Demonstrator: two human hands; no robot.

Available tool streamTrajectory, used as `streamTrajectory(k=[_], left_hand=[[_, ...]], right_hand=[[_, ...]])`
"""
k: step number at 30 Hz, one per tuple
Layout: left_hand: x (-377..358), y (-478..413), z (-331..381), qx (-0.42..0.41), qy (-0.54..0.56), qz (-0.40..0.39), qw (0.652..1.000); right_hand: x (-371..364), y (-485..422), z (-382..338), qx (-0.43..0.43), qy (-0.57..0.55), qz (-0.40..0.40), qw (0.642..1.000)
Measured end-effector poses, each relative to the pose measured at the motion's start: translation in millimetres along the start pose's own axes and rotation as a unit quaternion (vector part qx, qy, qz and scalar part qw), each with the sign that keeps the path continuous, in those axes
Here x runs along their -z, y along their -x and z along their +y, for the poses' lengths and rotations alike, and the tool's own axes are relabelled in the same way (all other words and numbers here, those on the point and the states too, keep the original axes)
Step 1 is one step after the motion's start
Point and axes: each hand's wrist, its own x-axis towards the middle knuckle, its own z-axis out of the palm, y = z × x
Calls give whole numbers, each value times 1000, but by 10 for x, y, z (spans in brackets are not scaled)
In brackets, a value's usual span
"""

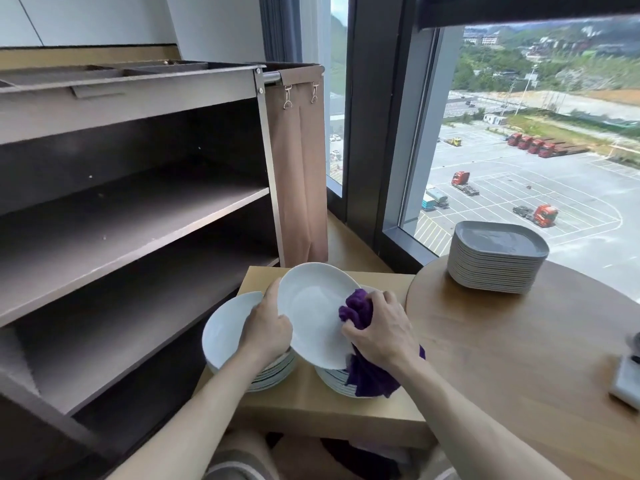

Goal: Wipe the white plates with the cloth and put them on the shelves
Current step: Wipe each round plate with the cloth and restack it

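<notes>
A left hand (268, 329) grips the left rim of a tilted white plate (311, 306), thumb on its face and fingers curled behind. A right hand (379, 329) bunches a purple cloth (360, 308) in curled fingers, pressing it to the plate's right side. Under the left fingers sits a left stack (225, 327), under the right fingers a right stack (334, 379), both on a low table (311, 407). Dark shelves (138, 216) stand left of the left fingers
</notes>
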Motion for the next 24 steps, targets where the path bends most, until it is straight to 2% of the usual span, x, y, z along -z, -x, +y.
streamTrajectory(k=[4, 7, 17, 24], left_hand=[[248, 108, -203, 16, 98, 67, 993], [407, 138, -387, 71, 133, 103, 983], [526, 177, -918, 186, 149, 158, 958], [450, 232, -1070, 187, 155, 158, 957]], right_hand=[[6, 28, -74, 1, -2, 0, 1000], [-34, 56, -117, -6, 11, 7, 1000], [-134, 155, -71, -27, 16, -27, 999], [-195, 160, -63, -29, 43, -36, 998]])
